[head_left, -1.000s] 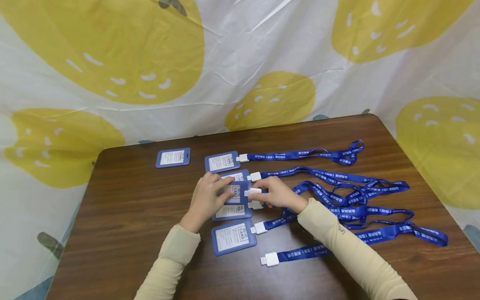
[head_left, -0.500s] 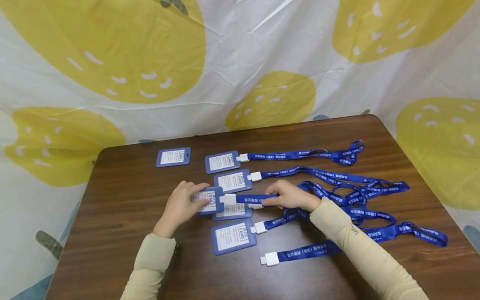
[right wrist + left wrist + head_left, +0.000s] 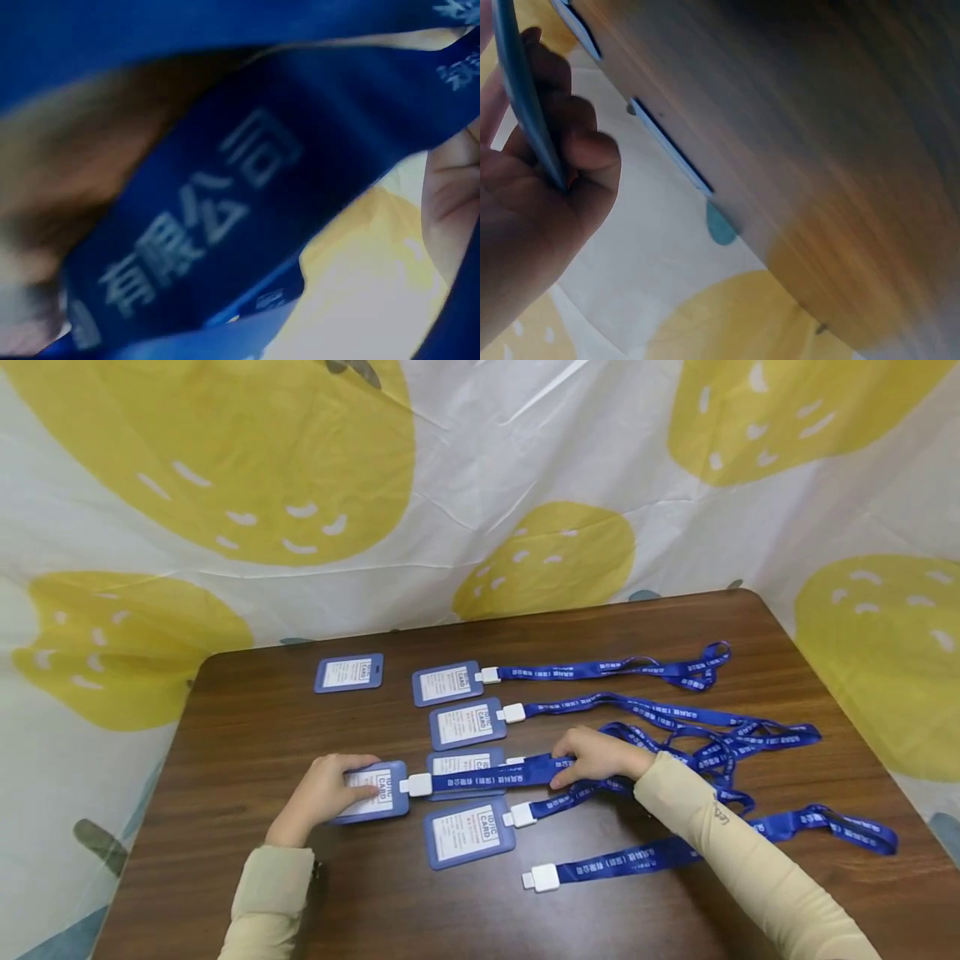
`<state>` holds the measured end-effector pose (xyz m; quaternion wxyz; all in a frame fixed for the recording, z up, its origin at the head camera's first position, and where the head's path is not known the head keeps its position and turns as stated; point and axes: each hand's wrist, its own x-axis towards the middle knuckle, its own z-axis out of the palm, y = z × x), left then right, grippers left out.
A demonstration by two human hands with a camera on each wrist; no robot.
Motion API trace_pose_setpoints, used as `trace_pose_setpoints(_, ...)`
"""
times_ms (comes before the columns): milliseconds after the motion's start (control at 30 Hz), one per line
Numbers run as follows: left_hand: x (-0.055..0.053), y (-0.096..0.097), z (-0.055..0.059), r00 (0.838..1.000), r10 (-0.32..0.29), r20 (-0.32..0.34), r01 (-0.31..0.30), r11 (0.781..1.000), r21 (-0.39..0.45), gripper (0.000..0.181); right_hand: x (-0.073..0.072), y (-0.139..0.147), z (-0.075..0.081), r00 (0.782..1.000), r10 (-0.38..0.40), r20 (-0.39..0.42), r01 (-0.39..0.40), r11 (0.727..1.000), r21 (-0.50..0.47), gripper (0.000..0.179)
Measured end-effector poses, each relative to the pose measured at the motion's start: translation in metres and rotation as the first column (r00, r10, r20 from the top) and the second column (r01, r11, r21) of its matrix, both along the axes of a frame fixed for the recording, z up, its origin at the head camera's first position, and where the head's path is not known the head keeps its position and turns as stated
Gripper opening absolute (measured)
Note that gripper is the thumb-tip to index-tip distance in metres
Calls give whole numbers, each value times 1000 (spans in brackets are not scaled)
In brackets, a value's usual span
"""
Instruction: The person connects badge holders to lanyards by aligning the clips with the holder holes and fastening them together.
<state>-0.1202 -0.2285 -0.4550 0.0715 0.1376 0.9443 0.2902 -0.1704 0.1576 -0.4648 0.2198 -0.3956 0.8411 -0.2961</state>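
Observation:
In the head view my left hand point(image 3: 318, 795) pinches a blue ID card holder point(image 3: 396, 789) by its left end, thumb across its face. The left wrist view shows this holder point(image 3: 526, 105) edge-on between thumb and curled fingers. A white clip point(image 3: 418, 785) joins it to a blue lanyard point(image 3: 480, 777) with white lettering. Farther along the strap, my right hand point(image 3: 596, 755) grips it, so the piece between the hands runs nearly straight. That strap passes over another card holder point(image 3: 450, 763) lying beneath. Close up, lettered lanyard point(image 3: 217, 202) fills most of the right wrist view.
Two card holders with lanyards point(image 3: 447, 683) lie behind, and another point(image 3: 468, 833) lies in front. A loose card holder point(image 3: 348, 673) sits at the back left. Nearest the front is a lanyard with a bare clip point(image 3: 543, 877). Several straps tangle on the table's right side.
The left hand has drawn the card holder left and toward the front, off the row. My right hand has shifted from the clip to the strap, moving right.

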Motion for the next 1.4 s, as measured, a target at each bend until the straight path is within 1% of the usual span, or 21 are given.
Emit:
trace_pose_setpoints(67,0,-3,0,1000,-2,17,2,1000,-11,33,0,3,0,1000,-9,3,9,1000,13,25)
trace_pose_setpoints(167,-1,-6,0,999,2,54,0,999,-37,33,0,6,-3,1000,-18,-16,19,999,43,24)
trace_pose_setpoints(300,0,-8,0,994,21,109,-12,997,-79,34,-1,11,-5,997,-28,-70,35,993,113,21)
trace_pose_setpoints(400,1,-8,0,989,44,140,-26,992,-124,33,0,16,-2,993,-57,-107,74,984,162,21)
trace_pose_setpoints(467,1,-8,0,988,56,144,-33,987,-157,33,1,20,1,988,-90,-128,113,976,185,20)
trace_pose_setpoints(600,1,-7,2,992,61,112,-36,975,-220,31,6,25,7,974,-162,-161,197,953,232,17)
trace_pose_setpoints(700,1,-6,4,996,55,77,-35,968,-247,30,10,27,11,957,-187,-221,238,944,228,20)
trace_pose_setpoints(767,0,-6,4,998,51,48,-38,969,-245,27,13,28,14,940,-194,-280,254,947,197,23)
trace_pose_setpoints(867,0,-5,4,998,54,-27,-59,973,-225,25,19,28,17,917,-201,-345,257,958,125,24)
trace_pose_setpoints(933,-1,-4,3,994,65,-85,-81,977,-199,25,24,27,19,912,-200,-357,242,967,77,21)
trace_pose_setpoints(967,-1,-4,2,991,74,-111,-94,978,-184,25,27,25,20,915,-197,-353,230,972,53,19)
trace_pose_setpoints(1033,-2,-3,2,981,103,-164,-128,981,-145,26,35,22,22,929,-172,-328,188,982,17,16)
trace_pose_setpoints(1100,-2,-2,0,964,140,-225,-164,982,-93,27,45,17,22,941,-127,-315,134,991,-1,16)
trace_pose_setpoints(1167,-2,-2,-1,939,175,-297,-193,981,-31,28,56,10,21,948,-78,-310,83,997,3,19)
trace_pose_setpoints(1233,-3,0,-1,910,204,-361,-212,977,19,28,69,3,18,949,-35,-315,47,998,29,24)
trace_pose_setpoints(1300,-4,2,-1,890,221,-399,-219,974,51,28,79,-5,14,950,2,-312,17,998,60,30)
trace_pose_setpoints(1333,-4,3,0,884,226,-409,-221,973,59,29,84,-8,12,951,20,-310,4,997,77,33)
trace_pose_setpoints(1400,-5,5,1,881,235,-410,-229,971,65,29,92,-14,7,949,51,-311,-20,995,102,38)
